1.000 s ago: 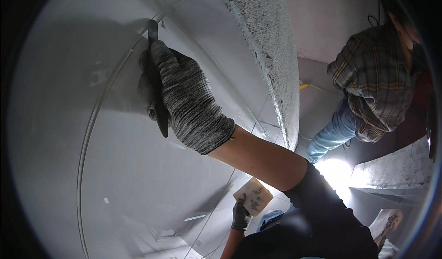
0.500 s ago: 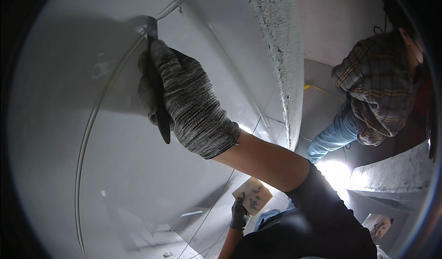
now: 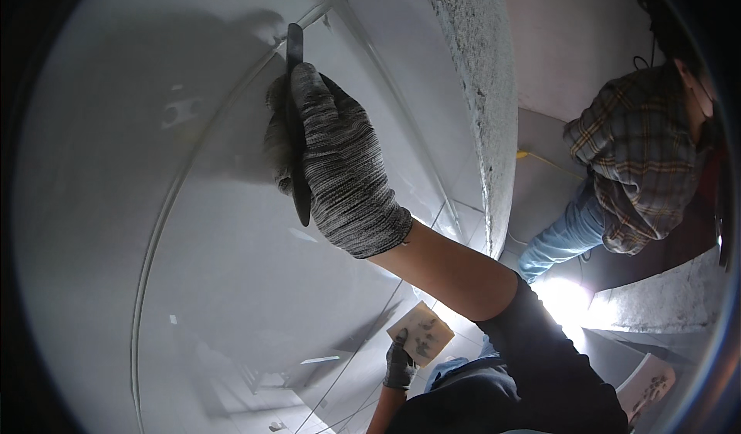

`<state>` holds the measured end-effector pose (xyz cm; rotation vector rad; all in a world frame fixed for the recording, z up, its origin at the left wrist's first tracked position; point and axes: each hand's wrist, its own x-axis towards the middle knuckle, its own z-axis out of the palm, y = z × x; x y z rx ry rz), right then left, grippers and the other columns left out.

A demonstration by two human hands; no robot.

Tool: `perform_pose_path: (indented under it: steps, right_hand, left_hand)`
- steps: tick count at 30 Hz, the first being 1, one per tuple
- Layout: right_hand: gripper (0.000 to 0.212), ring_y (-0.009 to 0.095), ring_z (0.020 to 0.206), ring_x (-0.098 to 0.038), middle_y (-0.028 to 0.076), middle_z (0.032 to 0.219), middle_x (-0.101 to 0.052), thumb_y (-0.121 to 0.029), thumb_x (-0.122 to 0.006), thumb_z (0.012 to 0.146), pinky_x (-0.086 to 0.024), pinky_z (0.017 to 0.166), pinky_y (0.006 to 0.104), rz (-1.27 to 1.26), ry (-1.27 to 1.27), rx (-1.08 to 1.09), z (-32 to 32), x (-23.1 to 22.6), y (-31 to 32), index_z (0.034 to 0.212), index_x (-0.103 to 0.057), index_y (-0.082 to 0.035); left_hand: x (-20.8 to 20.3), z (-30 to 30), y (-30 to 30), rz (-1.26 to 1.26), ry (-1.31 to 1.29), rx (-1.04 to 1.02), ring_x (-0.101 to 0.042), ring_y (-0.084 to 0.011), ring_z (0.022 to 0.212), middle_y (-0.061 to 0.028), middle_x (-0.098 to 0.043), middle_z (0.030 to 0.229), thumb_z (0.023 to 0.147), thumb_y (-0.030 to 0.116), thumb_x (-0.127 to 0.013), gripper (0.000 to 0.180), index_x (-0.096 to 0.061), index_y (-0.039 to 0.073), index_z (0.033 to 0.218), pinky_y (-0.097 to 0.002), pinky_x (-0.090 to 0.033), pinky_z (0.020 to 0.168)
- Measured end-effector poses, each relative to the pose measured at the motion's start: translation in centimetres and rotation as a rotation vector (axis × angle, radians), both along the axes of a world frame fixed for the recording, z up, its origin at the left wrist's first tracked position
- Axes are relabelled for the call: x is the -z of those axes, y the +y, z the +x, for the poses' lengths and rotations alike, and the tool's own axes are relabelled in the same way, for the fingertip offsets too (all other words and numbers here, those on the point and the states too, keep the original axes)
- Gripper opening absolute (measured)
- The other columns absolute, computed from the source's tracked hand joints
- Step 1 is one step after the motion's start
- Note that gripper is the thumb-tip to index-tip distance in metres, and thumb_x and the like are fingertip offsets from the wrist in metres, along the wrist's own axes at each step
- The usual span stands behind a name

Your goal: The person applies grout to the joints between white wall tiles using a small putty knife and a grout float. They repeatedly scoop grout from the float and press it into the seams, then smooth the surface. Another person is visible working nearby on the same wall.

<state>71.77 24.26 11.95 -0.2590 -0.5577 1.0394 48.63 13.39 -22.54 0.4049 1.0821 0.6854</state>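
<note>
My right hand, in a grey knitted glove, is closed around a narrow dark metal spatula. The rounded upper end of this blade is at a pale line of filler that curves along a seam in the glossy grey-white surface. Lower in view, my gloved left hand grips a square tan pad, its thumb on the near face. Dark smudges mark that face. The fingers behind the pad are hidden.
A rough, stone-like edge runs down beside my right arm. At the right stands a person in a plaid shirt and jeans. A bright lamp glows low by their legs, near a yellow cable. A pale smudged panel shows lower right.
My right hand and the spatula have moved to the right along the seam, toward where the lines meet. The left hand still holds the pad, and the view has shifted slightly.
</note>
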Motion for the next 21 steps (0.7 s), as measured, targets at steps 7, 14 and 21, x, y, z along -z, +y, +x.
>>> perform_pose_path:
  steps: [7,14,21]
  right_hand:
    - [0.032,0.006,0.048,-0.047,-0.003,0.063,-0.052,-0.04,-0.045,0.095,-0.039,0.041,0.0203,0.034,0.071,-0.074,0.5,-0.4,0.7,0.092,-0.058,-0.011]
    - [0.033,0.007,0.043,-0.044,-0.004,0.055,-0.049,-0.041,-0.046,0.095,-0.036,0.039,0.0214,0.092,0.041,-0.033,-0.3,-0.5,0.7,0.088,-0.058,-0.012]
    - [0.035,0.011,0.041,-0.045,0.001,0.054,-0.05,-0.036,-0.038,0.097,-0.039,0.039,0.0248,0.015,0.051,-0.085,-0.1,-0.6,0.4,0.083,-0.053,-0.007]
  left_hand:
    - [-0.2,0.2,-0.3,-0.014,0.011,-0.012,-0.06,-0.0223,0.091,-0.0086,-0.061,0.102,0.086,0.03,-0.061,0.039,-0.052,0.006,0.115,-0.0361,-0.05,0.079]
    - [0.5,-0.2,-0.3,-0.028,0.004,-0.037,-0.061,-0.0246,0.096,-0.0116,-0.061,0.105,0.086,0.029,-0.062,0.042,-0.05,0.002,0.116,-0.0384,-0.049,0.085]
    - [0.9,-0.1,-0.3,-0.029,-0.02,-0.03,-0.061,-0.0232,0.092,-0.009,-0.062,0.101,0.085,0.031,-0.063,0.04,-0.052,0.006,0.116,-0.0366,-0.051,0.08]
